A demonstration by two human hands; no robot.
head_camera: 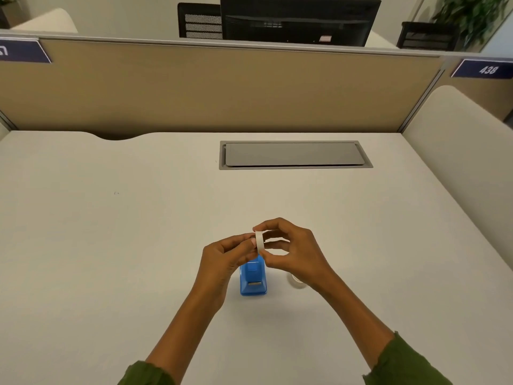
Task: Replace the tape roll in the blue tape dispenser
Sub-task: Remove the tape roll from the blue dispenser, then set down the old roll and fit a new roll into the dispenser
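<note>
A blue tape dispenser stands on the white desk, its cutter end toward me. Just above its far end, both hands hold a small white tape roll seen edge-on. My left hand pinches the roll from the left with its fingertips. My right hand grips it from the right, thumb below and fingers above. A second pale tape roll lies on the desk right of the dispenser, partly hidden under my right wrist.
A grey cable hatch is set into the desk further back. A tan partition closes the far edge, with a monitor behind it. A cream side panel rises at the right.
</note>
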